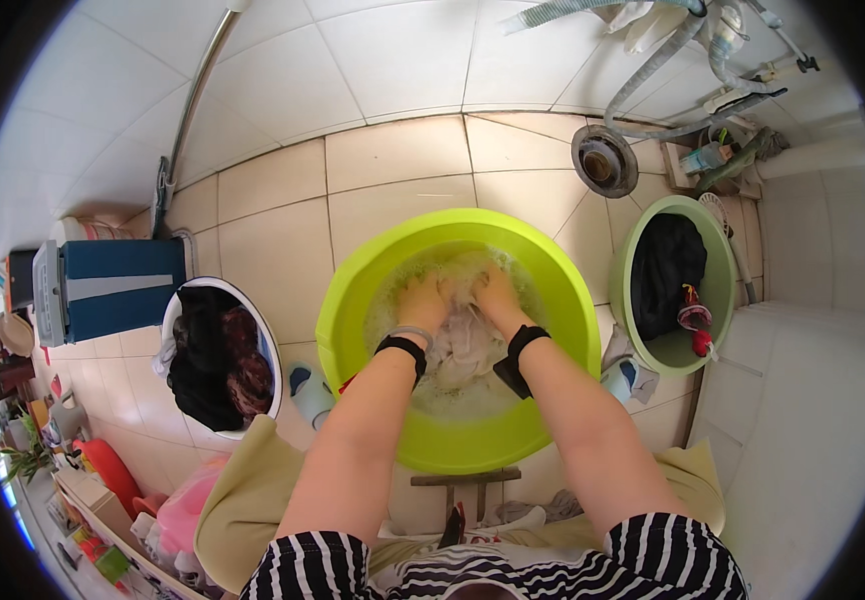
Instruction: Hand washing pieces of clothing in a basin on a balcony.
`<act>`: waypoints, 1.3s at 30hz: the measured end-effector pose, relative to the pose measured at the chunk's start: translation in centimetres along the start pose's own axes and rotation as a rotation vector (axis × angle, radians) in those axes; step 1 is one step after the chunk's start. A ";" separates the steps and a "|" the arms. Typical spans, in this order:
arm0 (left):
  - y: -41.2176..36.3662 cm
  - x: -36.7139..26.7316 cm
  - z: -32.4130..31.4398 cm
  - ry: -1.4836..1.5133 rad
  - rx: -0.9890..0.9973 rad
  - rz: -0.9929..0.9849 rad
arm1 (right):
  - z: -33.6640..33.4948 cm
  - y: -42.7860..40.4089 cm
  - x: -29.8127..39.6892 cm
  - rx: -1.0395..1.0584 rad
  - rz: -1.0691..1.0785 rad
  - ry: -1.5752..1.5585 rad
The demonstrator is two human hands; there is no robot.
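Observation:
A large lime-green plastic basin [477, 450] stands on the tiled floor in front of me, holding sudsy water. A pale, wet cloth [462, 341] lies in the water, partly under foam. My left hand [423, 298] is dipped into the suds at the cloth's upper left; its fingertips are hidden by foam. My right hand [495, 294] is across from it at the cloth's upper right, with the fingers bent into the foamy fabric. Both hands touch the cloth, but how firmly they grip is partly hidden. Dark bands circle both wrists.
Left of the basin stands a white tub [275, 352] of dark clothes beside a blue box [125, 289]. To the right, a pale green tub [721, 300] holds black cloth. A floor drain [605, 161] and grey hoses [650, 71] lie beyond. My slippers flank the basin.

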State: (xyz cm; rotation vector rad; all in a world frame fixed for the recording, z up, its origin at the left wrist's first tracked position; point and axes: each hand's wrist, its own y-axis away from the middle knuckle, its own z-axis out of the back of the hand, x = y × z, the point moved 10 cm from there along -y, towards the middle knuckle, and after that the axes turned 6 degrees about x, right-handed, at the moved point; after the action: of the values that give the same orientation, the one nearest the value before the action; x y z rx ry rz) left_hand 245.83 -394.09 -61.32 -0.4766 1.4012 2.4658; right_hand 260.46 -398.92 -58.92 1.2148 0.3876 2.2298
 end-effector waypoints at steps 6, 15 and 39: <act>4.9 1.6 4.3 0.962 -0.178 0.119 | 2.7 5.4 6.2 0.064 0.112 -0.427; 10.5 0.4 1.3 0.299 0.006 -0.031 | -2.5 13.3 0.9 0.267 -0.068 -0.650; 5.9 -0.7 -2.1 -0.571 -0.068 -0.072 | -0.7 5.4 1.9 -0.113 -0.081 0.342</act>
State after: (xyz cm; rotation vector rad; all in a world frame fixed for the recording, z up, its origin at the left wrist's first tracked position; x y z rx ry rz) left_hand 244.47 -398.88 -57.44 0.1609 1.0453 2.3299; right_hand 257.27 -402.06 -55.33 0.7457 0.4268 2.3550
